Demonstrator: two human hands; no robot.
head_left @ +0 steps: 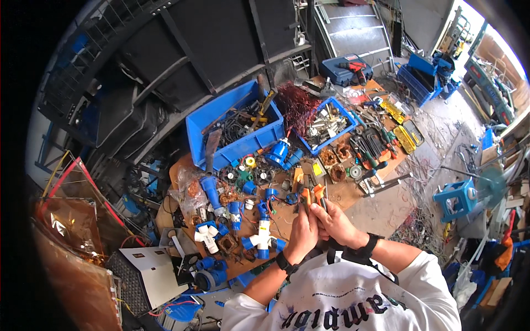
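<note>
My left hand and my right hand are close together in front of my chest, at the near edge of the wooden table. Both are closed around an orange-and-black hand tool, which looks like pliers. Two orange parts stick up past my fingers; the rest is hidden by my hands. Just beyond lies a grey metal piece with a yellow label. To the left of my hands are blue plug connectors and a white-and-blue multi-way connector.
A large blue crate of metal scrap stands at the far left of the table. Beside it are a blue tray of metal parts and a red wire tangle. Right of these lie tools, a yellow case and a blue stool.
</note>
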